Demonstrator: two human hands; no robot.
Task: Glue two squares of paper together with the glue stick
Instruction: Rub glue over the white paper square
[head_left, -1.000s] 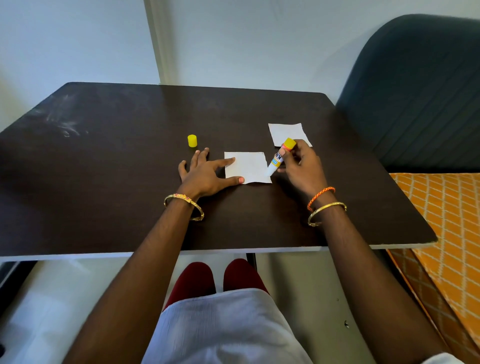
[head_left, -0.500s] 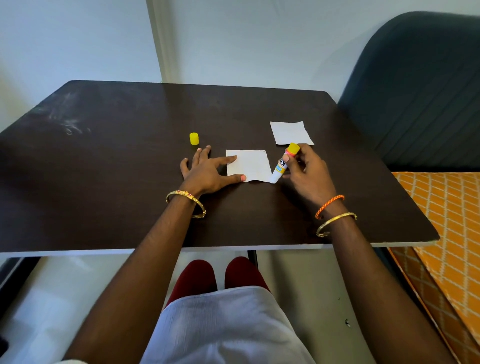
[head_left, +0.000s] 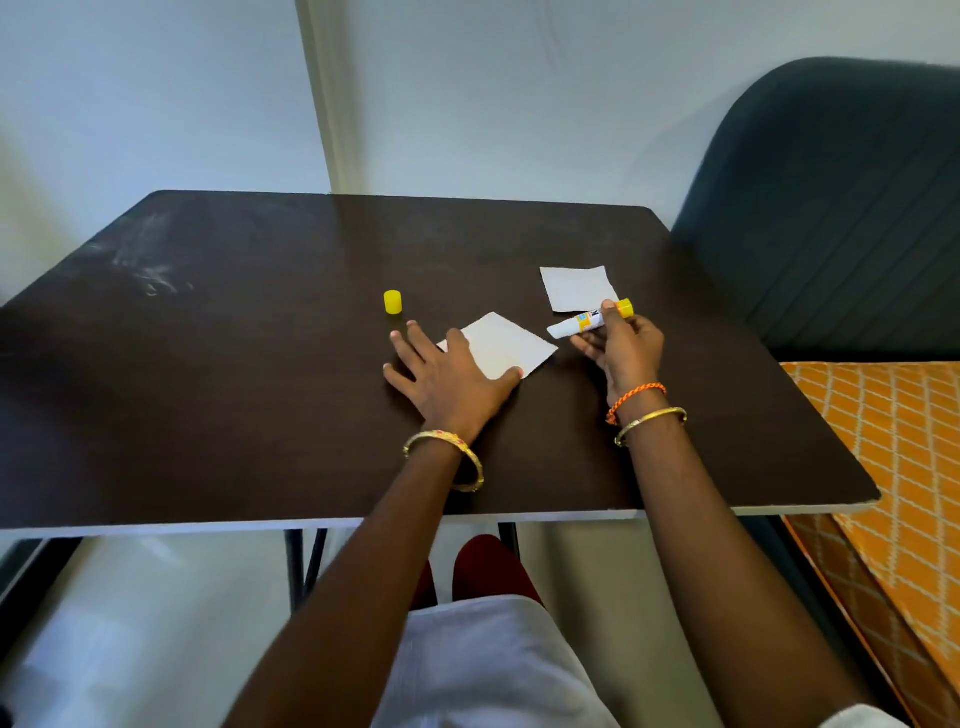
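Note:
A white paper square (head_left: 511, 345) lies on the dark table (head_left: 260, 395), turned like a diamond. My left hand (head_left: 447, 379) rests flat on its near-left part, fingers spread. My right hand (head_left: 621, 351) holds the uncapped glue stick (head_left: 587, 323) nearly level just above the table, its white tip pointing left, close to the paper's right corner but off it. A second white paper square (head_left: 574, 287) lies flat behind the glue stick. The yellow glue cap (head_left: 393, 302) stands on the table beyond my left fingertips.
A dark green padded chair (head_left: 831, 218) stands against the table's right edge. An orange patterned cloth (head_left: 893, 467) lies to the right, below the table's level. The wall runs close behind the table's far edge. My knees show beneath the near edge.
The near paper has been turned from square-on to a diamond under my left hand. My right hand has lifted the glue stick off the paper and tipped it toward level.

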